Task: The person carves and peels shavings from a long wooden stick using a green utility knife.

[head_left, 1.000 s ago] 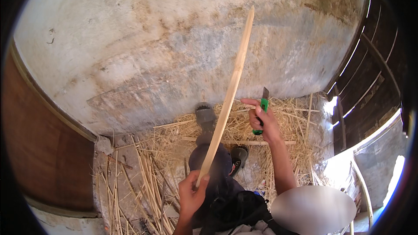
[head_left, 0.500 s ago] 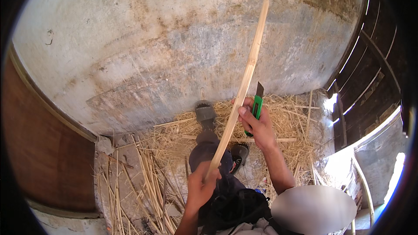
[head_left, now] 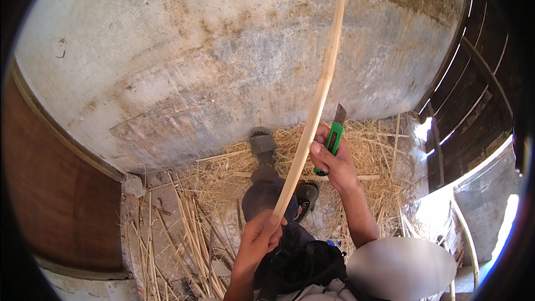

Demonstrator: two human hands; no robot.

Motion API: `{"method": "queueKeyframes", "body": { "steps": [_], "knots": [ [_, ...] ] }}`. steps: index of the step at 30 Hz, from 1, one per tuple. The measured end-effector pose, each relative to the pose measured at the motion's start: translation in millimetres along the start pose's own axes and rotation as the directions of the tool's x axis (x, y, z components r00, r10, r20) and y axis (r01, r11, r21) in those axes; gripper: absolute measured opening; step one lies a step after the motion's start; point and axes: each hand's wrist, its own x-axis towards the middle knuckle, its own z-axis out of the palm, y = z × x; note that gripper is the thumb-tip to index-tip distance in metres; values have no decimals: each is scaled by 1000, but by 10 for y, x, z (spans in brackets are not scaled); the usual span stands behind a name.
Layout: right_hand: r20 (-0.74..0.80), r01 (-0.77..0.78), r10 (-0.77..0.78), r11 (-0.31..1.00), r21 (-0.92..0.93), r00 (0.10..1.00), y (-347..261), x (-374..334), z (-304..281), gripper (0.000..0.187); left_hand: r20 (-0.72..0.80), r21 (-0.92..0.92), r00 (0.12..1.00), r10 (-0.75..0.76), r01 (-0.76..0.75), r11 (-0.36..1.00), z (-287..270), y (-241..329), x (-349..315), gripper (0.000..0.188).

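Wood strip [head_left: 321, 96] in closed left hand [head_left: 259, 238], blade [head_left: 340, 113] in green handle [head_left: 335, 136] in curled right hand [head_left: 337, 164]

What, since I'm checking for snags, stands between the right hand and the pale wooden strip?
Nothing visible does. The right hand is right at the pale wooden strip, a fingertip showing past its left edge; the green cutter it holds is on the strip's right.

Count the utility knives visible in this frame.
1: a green utility knife, blade out, in the right hand, beside the pale strip gripped by the left hand. Others could be hidden under the loose straw.
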Motion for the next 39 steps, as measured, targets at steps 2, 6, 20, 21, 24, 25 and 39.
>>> {"method": "queueKeyframes", "body": {
  "steps": [2,6,20,21,24,25,39],
  "knots": [
    [20,-7,6,999,48,1000,-22,-2,11,36,25,-16,1000,-14,14,1000,6,19,-8,34],
    [88,-26,11,986,166,996,22,7,-40,40,100,-62,994,-46,53,997,-20,57,-5,35],
    [-78,83,-96,985,-149,992,-131,-58,79,34,68,273,987,143,-156,949,-18,-189,-64,26],
    [-77,86,-103,977,-196,992,-155,-65,86,34,48,300,983,177,-183,936,-10,-167,-63,25],
    [-16,171,-186,929,-330,982,-146,-148,45,36,-7,348,978,206,-191,918,28,-50,-66,25],
    [36,181,-180,920,-347,983,-83,-200,5,36,-25,358,979,204,-182,916,34,-12,-57,26],
    [435,512,-271,487,-707,858,-35,-585,192,43,-66,585,935,350,-247,773,58,173,10,28]
  ]
}}
